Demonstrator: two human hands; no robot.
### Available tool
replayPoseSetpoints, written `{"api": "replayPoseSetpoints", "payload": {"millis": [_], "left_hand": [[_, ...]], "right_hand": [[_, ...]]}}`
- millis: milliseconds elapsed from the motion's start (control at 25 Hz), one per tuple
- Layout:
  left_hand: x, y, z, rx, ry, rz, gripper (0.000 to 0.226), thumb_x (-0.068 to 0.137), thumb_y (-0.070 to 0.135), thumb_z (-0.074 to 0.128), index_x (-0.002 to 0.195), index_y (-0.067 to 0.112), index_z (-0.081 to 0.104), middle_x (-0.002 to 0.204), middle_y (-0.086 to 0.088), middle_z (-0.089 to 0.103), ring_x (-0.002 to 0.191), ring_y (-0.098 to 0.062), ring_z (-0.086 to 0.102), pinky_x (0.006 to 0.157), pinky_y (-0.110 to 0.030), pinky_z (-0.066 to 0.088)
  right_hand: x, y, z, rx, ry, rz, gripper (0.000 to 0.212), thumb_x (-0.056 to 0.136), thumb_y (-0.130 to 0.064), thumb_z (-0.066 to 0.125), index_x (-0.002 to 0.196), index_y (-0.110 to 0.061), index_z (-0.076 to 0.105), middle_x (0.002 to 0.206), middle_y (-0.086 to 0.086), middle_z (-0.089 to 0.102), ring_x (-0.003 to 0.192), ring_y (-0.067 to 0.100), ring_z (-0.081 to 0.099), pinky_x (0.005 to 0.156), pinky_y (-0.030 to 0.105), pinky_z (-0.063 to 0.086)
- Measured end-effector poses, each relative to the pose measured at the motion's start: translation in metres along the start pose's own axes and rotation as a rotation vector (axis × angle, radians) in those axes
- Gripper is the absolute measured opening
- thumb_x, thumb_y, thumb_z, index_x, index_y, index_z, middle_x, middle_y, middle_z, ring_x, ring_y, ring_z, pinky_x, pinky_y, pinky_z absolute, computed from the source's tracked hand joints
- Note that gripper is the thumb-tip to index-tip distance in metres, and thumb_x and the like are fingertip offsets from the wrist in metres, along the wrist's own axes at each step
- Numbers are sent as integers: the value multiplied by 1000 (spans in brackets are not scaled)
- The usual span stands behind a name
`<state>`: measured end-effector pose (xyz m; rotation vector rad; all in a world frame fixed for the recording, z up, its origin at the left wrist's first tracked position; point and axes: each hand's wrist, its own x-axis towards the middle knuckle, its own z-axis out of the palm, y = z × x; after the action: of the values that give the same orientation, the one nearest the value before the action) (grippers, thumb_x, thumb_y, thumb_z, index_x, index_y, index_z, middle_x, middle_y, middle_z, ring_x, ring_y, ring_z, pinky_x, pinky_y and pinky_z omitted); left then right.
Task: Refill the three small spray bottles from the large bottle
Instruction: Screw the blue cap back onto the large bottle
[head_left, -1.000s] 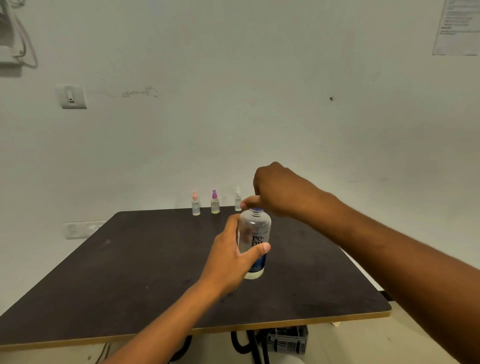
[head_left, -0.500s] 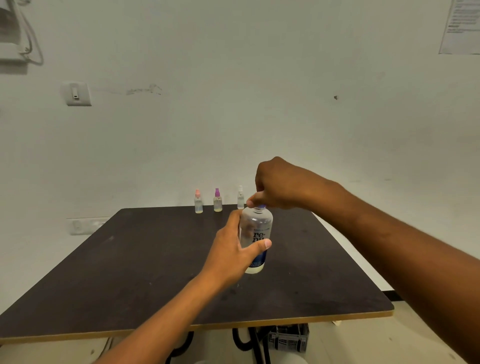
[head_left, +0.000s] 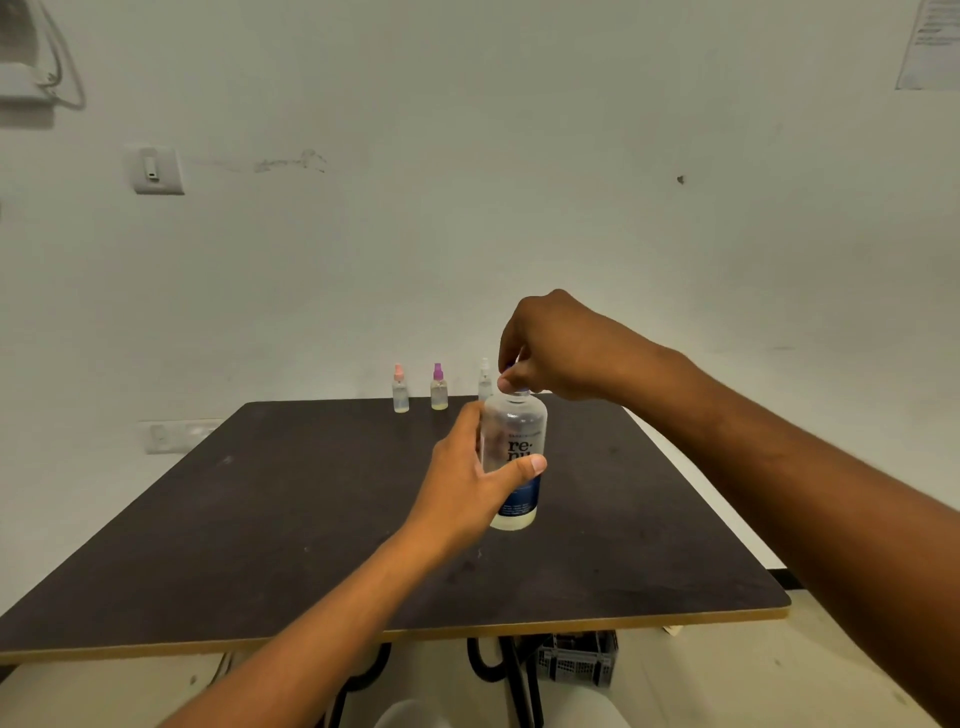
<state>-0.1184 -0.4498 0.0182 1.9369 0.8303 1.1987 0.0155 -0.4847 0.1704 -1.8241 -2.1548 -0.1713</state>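
Observation:
The large clear bottle (head_left: 515, 457) with a blue label stands upright on the dark table (head_left: 260, 519), a little pale liquid at its bottom. My left hand (head_left: 467, 483) grips its body from the left. My right hand (head_left: 550, 348) pinches the blue cap at its top from above. Three small spray bottles stand in a row at the table's far edge: one with a pink top (head_left: 400, 388), one with a purple top (head_left: 439, 387) and one with a white top (head_left: 484, 379), which is partly hidden behind the large bottle.
A white wall rises right behind the table, with a switch (head_left: 156, 170) at the upper left. Under the table's front edge are black legs and a grey crate (head_left: 576, 660). The table's near edge has a light wooden rim.
My right hand has lifted slightly at the cap and its fingers have shifted round it. The left hand and the bottle stay where they were.

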Motion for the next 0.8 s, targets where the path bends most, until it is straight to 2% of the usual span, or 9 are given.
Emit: {"api": "replayPoseSetpoints", "payload": {"millis": [200,400,560,720,800], "left_hand": [[-9,-17,5,18,-22,-26,55,84,38,81,130,39,51,120,19,67,112,-1,64,88,-28,58],[11,-14,4,61,16,-33,62,84,44,80,134,40,44,132,19,59,119,-5,59,90,-20,50],[26,-16,4,38,52,-39,63,84,39,81,134,38,42,129,18,59,117,-4,56,87,-14,47],[44,-34,9,-1,66,-26,57,81,37,82,128,33,50,123,17,67,116,-3,64,89,-19,56],[56,-44,14,3,66,-39,55,83,29,82,129,31,51,116,17,68,110,-2,66,84,-16,57]], "right_hand": [[0,7,25,-13,-34,38,25,88,-33,78,101,-12,79,97,7,75,86,20,70,58,22,42],[9,14,23,65,49,22,30,92,-37,73,111,-14,76,108,5,75,90,17,67,71,22,44],[12,28,36,223,94,68,55,87,-47,76,134,-23,61,129,0,66,106,16,65,82,25,48],[16,43,67,342,92,57,69,84,-46,79,144,-29,48,131,-3,63,105,15,63,81,22,49],[21,49,85,344,106,41,76,85,-43,78,150,-33,40,131,-5,62,104,14,64,80,21,53]]}}
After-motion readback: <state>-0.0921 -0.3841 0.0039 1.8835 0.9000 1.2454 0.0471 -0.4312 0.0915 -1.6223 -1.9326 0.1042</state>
